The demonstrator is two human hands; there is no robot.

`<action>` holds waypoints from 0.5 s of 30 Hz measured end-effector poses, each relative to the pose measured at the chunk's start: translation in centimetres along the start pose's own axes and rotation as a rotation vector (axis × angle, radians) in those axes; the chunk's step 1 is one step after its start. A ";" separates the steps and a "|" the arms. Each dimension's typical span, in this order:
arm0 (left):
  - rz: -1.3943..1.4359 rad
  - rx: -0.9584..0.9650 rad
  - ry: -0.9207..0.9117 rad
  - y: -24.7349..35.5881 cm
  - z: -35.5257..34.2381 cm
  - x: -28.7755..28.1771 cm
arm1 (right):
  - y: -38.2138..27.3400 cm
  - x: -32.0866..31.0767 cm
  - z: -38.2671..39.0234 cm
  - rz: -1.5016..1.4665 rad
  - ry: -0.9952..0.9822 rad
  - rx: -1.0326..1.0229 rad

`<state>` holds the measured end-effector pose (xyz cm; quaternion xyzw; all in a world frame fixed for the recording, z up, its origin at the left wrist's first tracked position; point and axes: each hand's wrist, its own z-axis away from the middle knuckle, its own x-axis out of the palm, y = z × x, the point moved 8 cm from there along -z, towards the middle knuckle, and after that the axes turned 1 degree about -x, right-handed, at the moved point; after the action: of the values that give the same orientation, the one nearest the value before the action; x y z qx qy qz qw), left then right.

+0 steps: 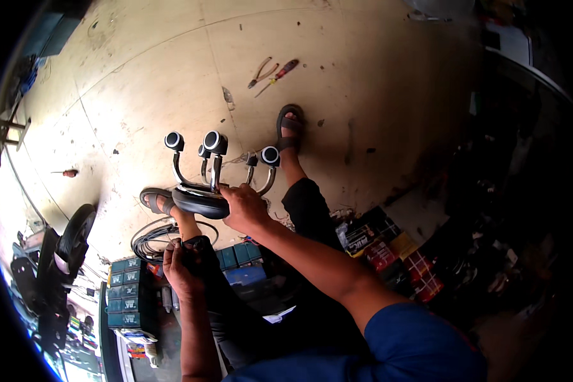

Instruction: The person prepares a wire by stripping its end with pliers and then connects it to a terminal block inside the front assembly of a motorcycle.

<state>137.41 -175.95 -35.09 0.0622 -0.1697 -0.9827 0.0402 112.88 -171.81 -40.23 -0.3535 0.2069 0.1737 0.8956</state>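
Note:
A low round stool with a black padded seat (199,204) is held bottom up between my legs. Its curved chrome legs (217,169) point upward and end in black caster wheels with white rings (214,141). My right hand (245,209) grips the stool at the right side of its seat, fingers closed over the edge near a chrome leg. Close to my knee, below the seat, my left hand (182,270) is raised with thumb and fingertips pinched together. Whatever may be between those fingertips is too small to make out.
Pliers (261,73) and a screwdriver (279,76) lie on the floor ahead. Another small red-handled tool (69,173) lies at left. Coiled black cable (148,242) sits beside my left foot. Stacked dark green boxes (124,293) and a wheel (77,234) stand left; cartons (382,254) are at right.

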 end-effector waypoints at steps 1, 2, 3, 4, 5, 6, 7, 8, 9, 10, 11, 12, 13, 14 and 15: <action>-0.030 -0.006 -0.030 -0.3 0.1 0.7 | 0.5 -0.7 0.0 -0.025 0.032 0.004; -0.055 -0.011 -0.057 -0.7 0.2 1.1 | 0.9 -1.4 0.0 -0.047 0.060 0.005; -0.076 -0.013 -0.078 -0.5 0.4 1.6 | 1.2 -1.7 -0.1 -0.050 0.061 0.002; -0.060 -0.027 -0.072 -0.7 0.8 2.0 | 1.4 -2.0 -0.4 -0.049 0.057 -0.006; -0.037 -0.040 -0.061 -1.1 1.2 2.4 | 1.5 -2.2 -0.7 -0.047 0.047 -0.021; 0.025 -0.023 0.041 -0.9 2.0 3.4 | 2.0 -2.0 -1.0 -0.024 0.030 0.034; 0.001 -0.022 0.032 -0.6 2.4 4.6 | 2.9 -2.0 -1.4 -0.052 0.069 0.011; 0.088 -0.026 -0.060 -1.5 2.1 5.1 | 3.6 -2.4 -2.2 -0.071 0.040 -0.001; 0.081 0.000 -0.050 -2.8 1.0 3.9 | 3.9 -3.0 -2.6 -0.105 0.004 -0.016; 0.024 -0.097 -0.005 -2.2 2.1 5.5 | 4.4 -3.9 -3.2 -0.096 -0.040 0.007; 0.038 -0.053 -0.025 -2.2 1.7 5.1 | 4.4 -4.1 -3.8 -0.096 -0.079 0.005; 0.073 -0.076 -0.027 -1.8 2.0 5.1 | 4.3 -4.1 -4.5 -0.078 -0.118 0.003; 0.108 -0.036 -0.016 -1.5 1.8 4.4 | 3.0 -3.9 -5.2 -0.081 -0.126 -0.042; 0.152 -0.016 -0.026 -1.2 1.5 3.3 | 1.7 -3.4 -6.0 -0.055 -0.186 -0.019; 0.197 -0.001 -0.038 -0.7 1.4 2.1 | 0.0 -2.7 -6.6 0.000 -0.248 -0.005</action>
<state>135.06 -175.08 -34.25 0.0264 -0.1752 -0.9751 0.1336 108.97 -176.90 -43.24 -0.3313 0.0940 0.2167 0.9135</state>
